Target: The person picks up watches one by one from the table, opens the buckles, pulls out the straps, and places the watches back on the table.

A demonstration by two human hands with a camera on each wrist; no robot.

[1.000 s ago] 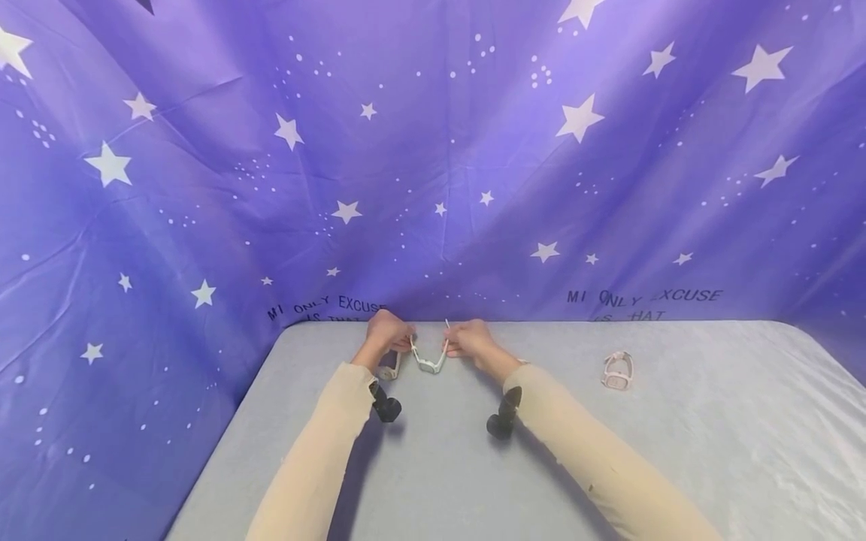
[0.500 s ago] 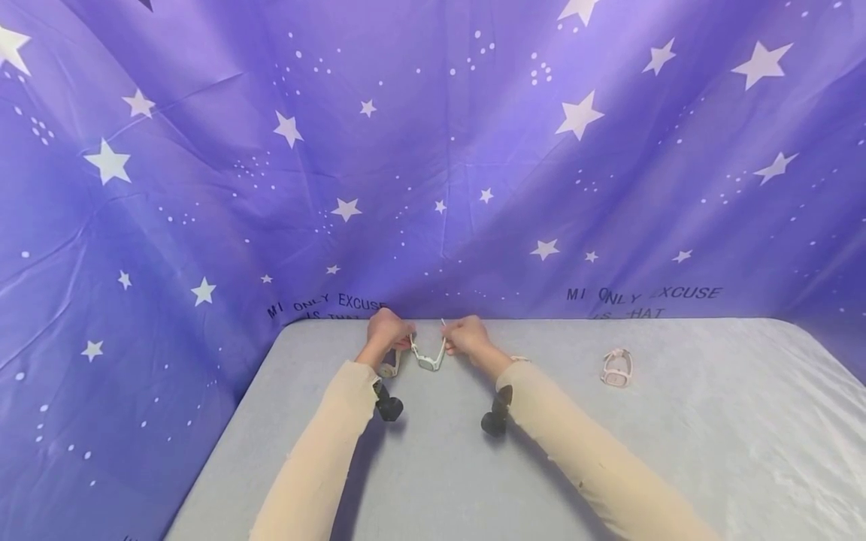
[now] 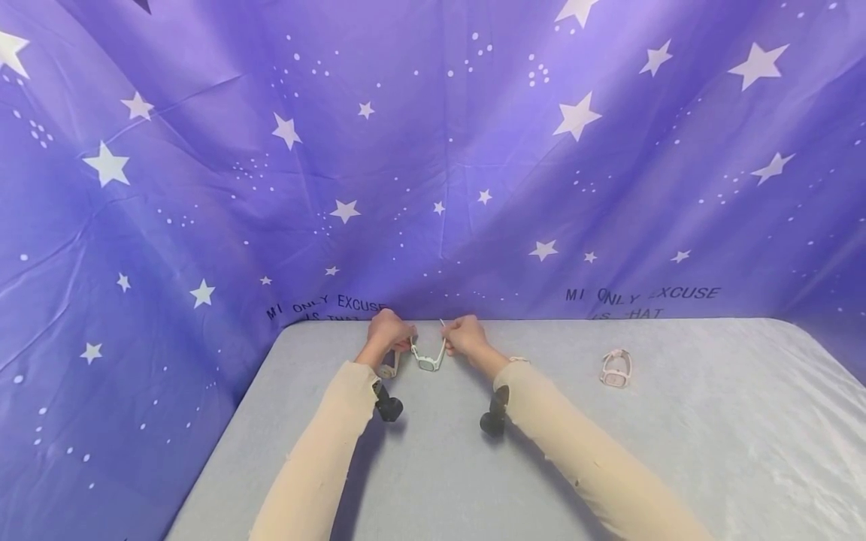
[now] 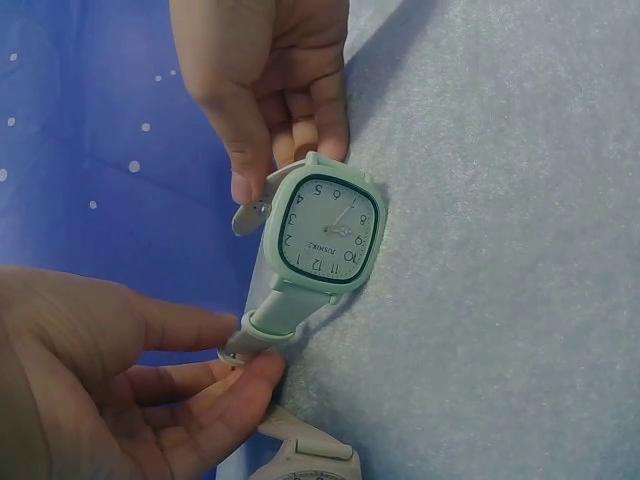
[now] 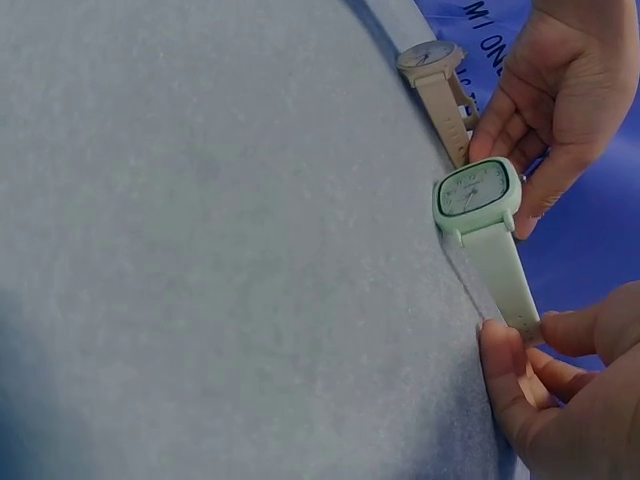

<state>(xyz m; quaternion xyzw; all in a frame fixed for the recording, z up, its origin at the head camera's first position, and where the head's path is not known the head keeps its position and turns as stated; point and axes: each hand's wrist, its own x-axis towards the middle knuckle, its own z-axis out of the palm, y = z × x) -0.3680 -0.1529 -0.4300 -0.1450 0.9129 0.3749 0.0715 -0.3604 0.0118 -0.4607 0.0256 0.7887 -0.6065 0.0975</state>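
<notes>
A mint-green wristwatch (image 4: pixel 328 230) with a rounded square dial hangs in a U between both hands, close to the table's far edge. My left hand (image 3: pixel 389 330) pinches the buckle end of its strap (image 4: pixel 272 318) between thumb and fingers. The strap's other end, the one with holes (image 5: pixel 510 280), is pinched by my right hand (image 3: pixel 467 336). The two strap ends stand apart, unfastened. Just beside the left hand lies a beige watch with a round dial (image 5: pixel 430 55), partly hidden by that hand in the head view.
On the grey cloth-covered table (image 3: pixel 446 466), a pale pink watch (image 3: pixel 616 370) lies to the right. A pale band (image 3: pixel 519 359) shows partly behind the right wrist. A purple star-printed curtain (image 3: pixel 433 150) hangs directly behind the table's far edge.
My right hand has shifted slightly left, bringing its strap end a little closer to the other one. The left hand stays almost still, and both keep their hold on the wristwatch.
</notes>
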